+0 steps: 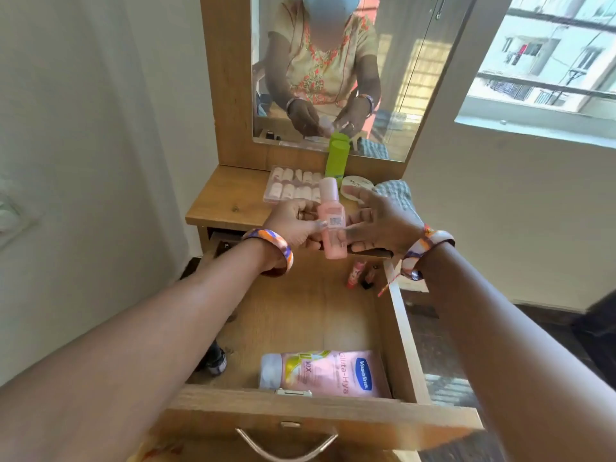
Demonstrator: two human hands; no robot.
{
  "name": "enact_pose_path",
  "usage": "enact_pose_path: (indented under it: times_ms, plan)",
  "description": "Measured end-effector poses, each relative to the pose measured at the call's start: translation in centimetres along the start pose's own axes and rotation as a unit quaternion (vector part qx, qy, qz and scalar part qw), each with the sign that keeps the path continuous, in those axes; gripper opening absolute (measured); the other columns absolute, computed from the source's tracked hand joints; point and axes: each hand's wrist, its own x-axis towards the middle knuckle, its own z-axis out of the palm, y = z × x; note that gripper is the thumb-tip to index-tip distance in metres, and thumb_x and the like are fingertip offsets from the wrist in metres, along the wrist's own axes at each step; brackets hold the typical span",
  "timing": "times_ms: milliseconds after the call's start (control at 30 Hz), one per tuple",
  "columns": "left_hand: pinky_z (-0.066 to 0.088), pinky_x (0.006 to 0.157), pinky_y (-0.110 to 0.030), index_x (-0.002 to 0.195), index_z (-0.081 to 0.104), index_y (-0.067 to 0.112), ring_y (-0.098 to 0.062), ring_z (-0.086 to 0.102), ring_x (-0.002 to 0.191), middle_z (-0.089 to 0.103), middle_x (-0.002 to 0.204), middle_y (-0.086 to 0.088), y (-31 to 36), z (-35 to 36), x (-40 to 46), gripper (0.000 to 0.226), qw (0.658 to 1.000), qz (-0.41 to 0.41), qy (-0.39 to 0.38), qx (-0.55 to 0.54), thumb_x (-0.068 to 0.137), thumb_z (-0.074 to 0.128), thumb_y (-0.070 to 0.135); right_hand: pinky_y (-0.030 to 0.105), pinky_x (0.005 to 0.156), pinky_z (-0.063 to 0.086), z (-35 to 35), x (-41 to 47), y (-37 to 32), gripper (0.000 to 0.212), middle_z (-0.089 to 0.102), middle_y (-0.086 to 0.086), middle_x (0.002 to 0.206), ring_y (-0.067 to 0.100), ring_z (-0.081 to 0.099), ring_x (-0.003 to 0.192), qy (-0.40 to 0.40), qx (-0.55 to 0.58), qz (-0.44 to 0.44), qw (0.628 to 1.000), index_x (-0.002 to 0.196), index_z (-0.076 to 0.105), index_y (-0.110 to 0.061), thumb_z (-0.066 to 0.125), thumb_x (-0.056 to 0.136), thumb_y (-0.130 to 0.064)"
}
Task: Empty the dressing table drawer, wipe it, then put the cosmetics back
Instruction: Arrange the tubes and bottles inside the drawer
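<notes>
Bottle [331, 221]: pink smooth plastic, upright, long axis vertical, held above the drawer's [405, 331] far end.
Left hand [293, 223]: fingers curled round the bottle's middle.
Right hand [380, 218]: fingers spread, touching the bottle's right side.
Drawer: pale wood; pink tube [326, 373] lies crosswise at its near end.

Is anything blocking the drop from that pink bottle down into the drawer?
Nothing visible. The pink bottle is held over the drawer's far end, with bare wood directly below; the small lip items stand just right.
</notes>
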Motion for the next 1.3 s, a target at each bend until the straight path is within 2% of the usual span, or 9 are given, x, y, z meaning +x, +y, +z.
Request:
enact_pose_path:
  times_ms: [133,300,433,500,600,767,933,1167,1300]
  plan:
    - [0.051,0.049,-0.022,0.079,0.054,0.011,-0.014,0.056,0.057,0.059,0.071,-0.007,-2.1,1.9,-1.9,0.017,0.996,-0.048,-0.073,0.019,0.082,0.063,-0.002,0.055,0.077,0.051,0.2,-2.2,2.0,0.091,0.053,0.040,0.099,0.039,0.058,0.081,-0.023,-0.156,0.018,0.987,0.149,0.017,-0.028,0.060,0.080,0.013]
    - [0.051,0.048,-0.017,0.065,0.055,0.009,-0.014,0.055,0.057,0.058,0.064,-0.008,-5.0,4.5,-3.4,0.023,0.982,-0.124,-0.128,0.059,0.086,0.058,-0.002,0.031,0.053,0.056,1.4,-3.6,5.6,0.079,0.052,-0.011,0.081,0.013,0.057,0.068,-0.012,-0.288,0.023,0.957,0.137,0.040,-0.031,0.070,0.069,-0.003]
    - [0.053,0.052,-0.021,0.067,0.057,0.005,-0.015,0.057,0.056,0.059,0.063,-0.010,-7.1,5.5,-3.5,0.023,0.972,-0.187,-0.124,0.077,0.087,0.053,-0.004,0.007,0.053,0.041,2.5,-4.1,7.6,0.070,0.056,-0.013,0.092,0.002,0.057,0.074,-0.004,-0.340,0.032,0.940,0.131,0.047,-0.029,0.073,0.068,-0.014]
    - [0.054,0.056,-0.023,0.066,0.057,0.002,-0.015,0.059,0.054,0.060,0.058,-0.009,-7.6,5.8,-3.5,0.023,0.965,-0.217,-0.131,0.065,0.088,0.053,-0.004,0.016,0.072,0.050,3.0,-3.9,8.0,0.072,0.062,-0.003,0.111,0.016,0.062,0.096,-0.016,-0.370,0.059,0.927,0.137,0.043,-0.024,0.072,0.071,-0.014]
    - [0.055,0.050,-0.021,0.064,0.056,0.002,-0.011,0.061,0.044,0.062,0.050,-0.005,-7.7,6.3,-3.4,0.026,0.957,-0.249,-0.144,0.039,0.089,0.051,-0.004,0.034,0.087,0.052,3.7,-3.8,8.0,0.046,0.064,0.008,0.110,0.027,0.061,0.103,-0.001,-0.431,0.077,0.899,0.123,0.055,-0.015,0.064,0.077,-0.015]
    - [0.056,0.052,-0.023,0.069,0.057,0.000,-0.021,0.060,0.065,0.058,0.070,-0.013,-8.0,6.9,-3.1,0.027,0.950,-0.275,-0.148,0.018,0.088,0.043,-0.013,0.034,0.090,0.046,4.9,-4.4,8.0,0.004,0.066,0.011,0.100,0.029,0.064,0.097,0.009,-0.503,0.057,0.862,0.085,0.053,-0.017,0.051,0.089,-0.015]
    - [0.059,0.058,-0.027,0.078,0.059,-0.002,-0.024,0.062,0.072,0.058,0.078,-0.016,-8.7,6.8,-2.5,0.024,0.945,-0.291,-0.144,0.031,0.087,0.040,-0.015,0.030,0.069,0.043,5.7,-4.3,8.1,0.015,0.066,0.012,0.102,0.030,0.065,0.094,0.035,-0.512,0.052,0.857,0.102,0.055,-0.011,0.051,0.091,-0.021]
    - [0.053,0.054,-0.025,0.077,0.064,-0.001,-0.019,0.057,0.055,0.058,0.066,-0.012,-8.8,6.7,-1.9,0.025,0.957,-0.228,-0.105,0.149,0.089,0.042,-0.007,0.030,0.066,0.040,6.8,-4.3,8.4,0.027,0.064,0.012,0.107,0.031,0.065,0.097,0.072,-0.502,0.078,0.859,0.116,0.048,-0.011,0.053,0.091,-0.023]
    - [0.042,0.035,-0.012,0.059,0.056,0.007,-0.014,0.061,0.049,0.058,0.056,-0.007,-7.6,6.0,-2.8,0.029,0.912,-0.200,-0.237,0.267,0.085,0.051,-0.004,0.031,0.067,0.040,7.0,-4.0,8.5,0.024,0.064,0.013,0.107,0.033,0.064,0.098,0.087,-0.512,0.085,0.850,0.115,0.050,-0.011,0.047,0.092,-0.018]
